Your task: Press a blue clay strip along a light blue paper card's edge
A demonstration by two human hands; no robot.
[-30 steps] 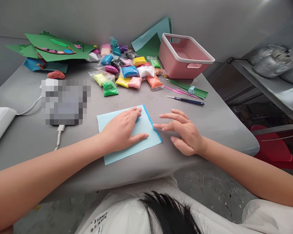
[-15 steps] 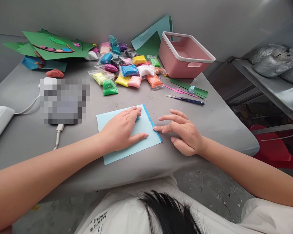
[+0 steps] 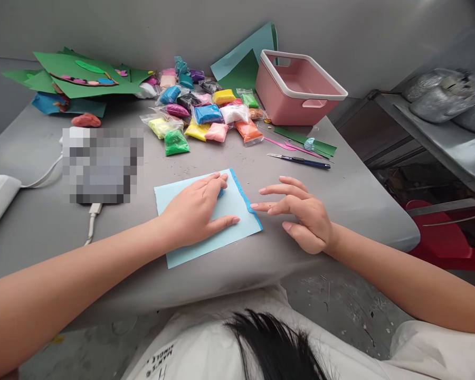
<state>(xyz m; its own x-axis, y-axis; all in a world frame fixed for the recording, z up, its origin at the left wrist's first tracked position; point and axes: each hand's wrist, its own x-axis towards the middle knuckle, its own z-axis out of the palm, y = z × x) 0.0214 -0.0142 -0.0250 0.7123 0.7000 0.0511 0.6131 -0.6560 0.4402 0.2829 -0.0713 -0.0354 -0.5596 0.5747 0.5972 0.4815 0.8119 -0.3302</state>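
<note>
A light blue sheet of paper (image 3: pixel 190 250) lies on the table, with a thin strip of darker blue clay (image 3: pixel 239 184) along its right edge. My left hand (image 3: pixel 196 208) rests flat on the sheet, thumb spread toward the strip. A small piece of blue clay (image 3: pixel 220 193) shows beside its index finger, mostly hidden by the hand. Just right of the sheet, my right hand (image 3: pixel 303 214) is open, palm down with fingers apart. Its index fingertip touches the strip, which bulges slightly there.
Several bags of coloured clay (image 3: pixel 208 114) lie behind the sheet. A pink basket (image 3: pixel 288 105) stands at the back right, near a dark-handled craft knife (image 3: pixel 301 161). Green paper with clay shapes (image 3: pixel 83 76) is piled back left. A blurred device (image 3: pixel 105 169) with a cable lies left.
My right hand has shifted slightly to the right, and the clay strip now bulges at its fingertip. My left hand stays in place on the sheet.
</note>
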